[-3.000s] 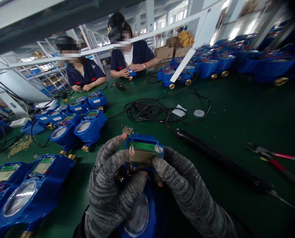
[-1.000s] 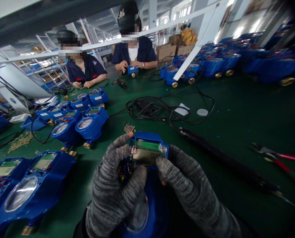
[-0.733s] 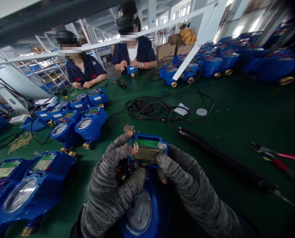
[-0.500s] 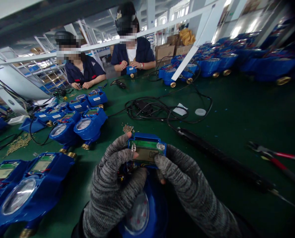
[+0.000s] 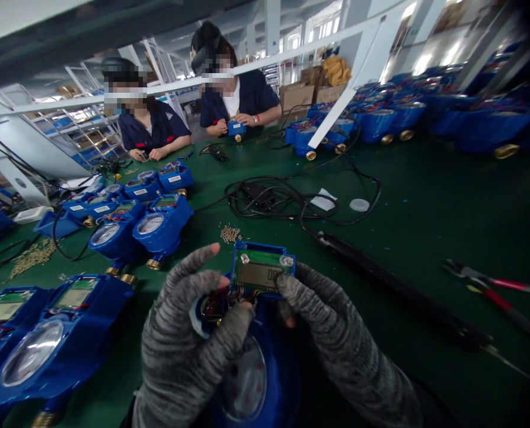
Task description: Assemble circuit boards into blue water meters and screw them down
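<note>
My right hand (image 5: 336, 327) grips the blue-framed LCD board (image 5: 256, 274) over the near blue meter (image 5: 271, 356), cut off below; my left hand (image 5: 180, 339), loosely open, partly hides its wires (image 5: 214, 304).

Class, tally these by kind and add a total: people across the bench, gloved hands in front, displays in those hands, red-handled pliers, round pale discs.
People: 2 (left one, right one)
Gloved hands: 2 (left hand, right hand)
Held display: 1
Red-handled pliers: 1
Round pale disc: 1
Total: 7
</note>
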`<action>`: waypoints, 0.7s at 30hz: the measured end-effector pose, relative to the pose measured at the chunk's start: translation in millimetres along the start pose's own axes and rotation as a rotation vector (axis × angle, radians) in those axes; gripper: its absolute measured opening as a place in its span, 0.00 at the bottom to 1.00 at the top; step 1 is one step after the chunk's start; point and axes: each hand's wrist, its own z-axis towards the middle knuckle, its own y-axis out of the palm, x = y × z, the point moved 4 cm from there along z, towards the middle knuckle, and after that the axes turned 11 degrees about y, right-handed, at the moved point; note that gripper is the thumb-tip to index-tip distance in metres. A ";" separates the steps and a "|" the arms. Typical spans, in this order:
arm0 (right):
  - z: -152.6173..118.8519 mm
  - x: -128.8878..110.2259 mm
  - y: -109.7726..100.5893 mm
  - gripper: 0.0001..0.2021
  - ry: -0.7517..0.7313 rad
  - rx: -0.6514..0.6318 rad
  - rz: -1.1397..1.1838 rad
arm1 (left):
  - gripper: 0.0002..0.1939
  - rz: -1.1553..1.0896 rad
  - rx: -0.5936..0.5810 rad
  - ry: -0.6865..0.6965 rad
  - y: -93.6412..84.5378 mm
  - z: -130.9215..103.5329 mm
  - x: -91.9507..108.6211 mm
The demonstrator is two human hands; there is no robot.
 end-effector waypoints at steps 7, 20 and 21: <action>5.3 1.9 -6.1 0.23 0.032 -0.078 0.106 | 0.23 -0.637 -0.156 -0.570 -15.2 -9.2 -47.4; 11.6 -4.6 -30.1 0.21 -0.091 -0.072 0.005 | 0.18 -0.817 -0.232 -0.395 8.6 -28.6 -34.8; 11.2 -6.5 -28.7 0.20 -0.084 -0.079 0.005 | 0.14 -0.795 -0.203 -0.398 8.1 -28.8 -34.6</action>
